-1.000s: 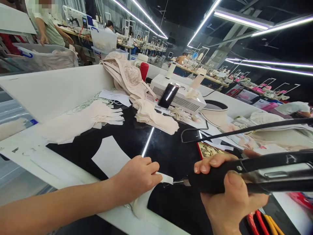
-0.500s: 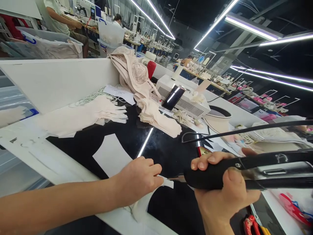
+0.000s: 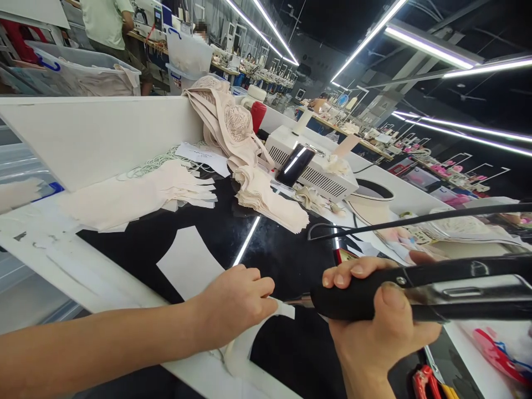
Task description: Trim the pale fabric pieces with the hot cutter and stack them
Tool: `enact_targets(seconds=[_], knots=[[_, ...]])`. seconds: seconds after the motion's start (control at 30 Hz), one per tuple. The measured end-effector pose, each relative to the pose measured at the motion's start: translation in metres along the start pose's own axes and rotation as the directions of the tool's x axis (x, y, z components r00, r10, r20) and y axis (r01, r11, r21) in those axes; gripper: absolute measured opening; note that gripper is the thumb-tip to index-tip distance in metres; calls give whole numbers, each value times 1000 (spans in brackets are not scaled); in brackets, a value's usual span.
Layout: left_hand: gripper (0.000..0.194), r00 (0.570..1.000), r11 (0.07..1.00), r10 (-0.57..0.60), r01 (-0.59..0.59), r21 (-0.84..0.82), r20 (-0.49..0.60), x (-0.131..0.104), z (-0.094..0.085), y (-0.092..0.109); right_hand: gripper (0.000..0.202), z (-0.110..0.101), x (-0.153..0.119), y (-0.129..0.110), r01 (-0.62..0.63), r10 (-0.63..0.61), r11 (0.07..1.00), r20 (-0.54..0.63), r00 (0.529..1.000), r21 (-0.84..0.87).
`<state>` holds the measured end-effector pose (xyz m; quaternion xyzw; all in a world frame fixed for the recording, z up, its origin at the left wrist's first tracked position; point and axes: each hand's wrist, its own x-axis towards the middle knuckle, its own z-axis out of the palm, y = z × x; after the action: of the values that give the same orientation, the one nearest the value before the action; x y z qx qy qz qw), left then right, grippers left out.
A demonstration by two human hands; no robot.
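Observation:
My left hand (image 3: 235, 305) is closed in a pinch on a pale fabric piece (image 3: 286, 310). A short end of the fabric sticks out right of the fingers, and more hangs below towards the table edge. My right hand (image 3: 380, 316) is wrapped round a black-handled tool with a metal side plate (image 3: 357, 296). Its thin metal tip (image 3: 302, 301) points left and reaches close to the fabric end; I cannot tell whether they touch. Behind my left hand, a white flat cut piece (image 3: 189, 257) lies on the black glossy table surface (image 3: 286, 260).
Stacked beige fabric pieces (image 3: 270, 202) and a longer pale stack (image 3: 124, 197) lie behind. Beige bras (image 3: 233, 122) lean at the white partition (image 3: 103, 138). A white vented box (image 3: 316, 166) stands at back. A black cable (image 3: 415, 221) crosses right; red-handled scissors (image 3: 424, 382) lie low.
Both hands and the fabric stay nearly in place, with the tool shifted very slightly left. At the back left, a person in a light shirt has changed posture and stands more upright.

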<state>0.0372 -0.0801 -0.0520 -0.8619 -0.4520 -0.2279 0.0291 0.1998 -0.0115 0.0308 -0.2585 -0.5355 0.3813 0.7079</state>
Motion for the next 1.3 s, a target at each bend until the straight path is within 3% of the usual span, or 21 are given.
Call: enact_targets(seconds=[0.17, 0.57, 1.0, 1.3], knots=[[29, 999, 1000, 3, -3, 5, 36, -1, 0, -1, 48, -9, 4, -4, 15, -17, 999, -49, 999, -29], [25, 1000, 999, -11, 12, -49, 26, -1, -1, -2, 51, -11, 1, 1, 17, -19, 999, -39, 999, -36], [24, 1000, 1000, -1, 1, -9, 28, 0, 0, -3, 50, -9, -12, -3, -32, 31, 998, 30, 999, 57], [26, 1000, 1000, 10, -10, -2, -16, 1, 3, -4, 46, -4, -11, -5, 16, -17, 999, 39, 999, 35]])
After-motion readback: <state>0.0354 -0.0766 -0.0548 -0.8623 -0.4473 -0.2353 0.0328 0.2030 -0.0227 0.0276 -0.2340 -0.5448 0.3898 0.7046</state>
